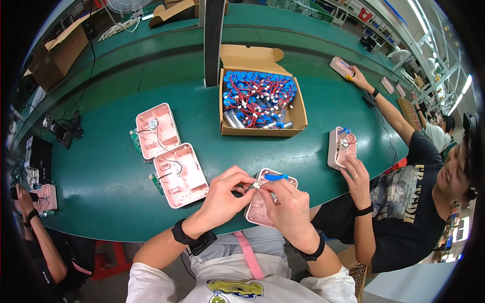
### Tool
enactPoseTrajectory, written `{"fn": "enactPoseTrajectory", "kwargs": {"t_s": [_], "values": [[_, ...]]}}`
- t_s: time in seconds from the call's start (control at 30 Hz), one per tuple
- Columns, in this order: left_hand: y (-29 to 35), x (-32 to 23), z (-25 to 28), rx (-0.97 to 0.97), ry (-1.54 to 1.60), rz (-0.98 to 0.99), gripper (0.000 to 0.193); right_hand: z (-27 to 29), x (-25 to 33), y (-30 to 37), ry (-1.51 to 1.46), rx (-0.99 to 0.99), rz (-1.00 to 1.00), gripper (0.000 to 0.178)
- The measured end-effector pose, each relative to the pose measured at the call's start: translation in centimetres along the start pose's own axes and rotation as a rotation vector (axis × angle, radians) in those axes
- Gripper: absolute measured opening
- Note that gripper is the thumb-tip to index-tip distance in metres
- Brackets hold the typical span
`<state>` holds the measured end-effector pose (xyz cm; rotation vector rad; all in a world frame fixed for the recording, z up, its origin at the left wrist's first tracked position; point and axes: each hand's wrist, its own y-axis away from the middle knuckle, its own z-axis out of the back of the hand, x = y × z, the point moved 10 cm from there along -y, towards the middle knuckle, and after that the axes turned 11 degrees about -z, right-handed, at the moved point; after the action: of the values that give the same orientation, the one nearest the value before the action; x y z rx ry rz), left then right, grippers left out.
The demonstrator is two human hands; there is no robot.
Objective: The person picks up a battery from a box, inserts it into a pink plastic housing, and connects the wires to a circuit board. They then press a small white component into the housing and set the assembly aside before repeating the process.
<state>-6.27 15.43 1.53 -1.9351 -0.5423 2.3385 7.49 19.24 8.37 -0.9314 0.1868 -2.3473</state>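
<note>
Green table, both hands on pink casing.

My right hand covered most of the pink shell near the table's front edge, so I could not see its inside. The part pinched between my fingertips was too small to identify. My left hand hid the shell's left rim. In the cardboard box, the tangled wires concealed the lower cells.
</note>
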Motion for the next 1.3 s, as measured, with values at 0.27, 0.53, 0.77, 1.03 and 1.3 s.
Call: {"fn": "enactPoseTrajectory", "kwargs": {"t_s": [0.27, 0.53, 0.77, 1.03, 1.3], "values": [[0.0, -1.1, 0.1, -0.029, -0.075, -0.127, 0.022, 0.1, 0.7, -0.3, 0.007, 0.018, -0.003, 0.014], [0.2, -1.9, 0.1, -0.038, -0.148, -0.18, 0.023, 0.0, 0.6, -0.1, 0.035, 0.038, -0.027, 0.015], [0.1, -2.2, 0.2, -0.036, -0.154, -0.205, 0.02, -0.2, 0.3, 0.0, -0.002, 0.049, -0.038, 0.014], [-0.1, -1.7, 0.3, -0.02, -0.121, -0.165, 0.018, -0.4, 0.6, 0.3, -0.029, 0.038, -0.005, 0.013], [-0.1, -1.2, 0.1, -0.001, -0.062, -0.124, 0.02, -0.1, 1.0, 0.3, -0.046, 0.03, 0.002, 0.014]]}}
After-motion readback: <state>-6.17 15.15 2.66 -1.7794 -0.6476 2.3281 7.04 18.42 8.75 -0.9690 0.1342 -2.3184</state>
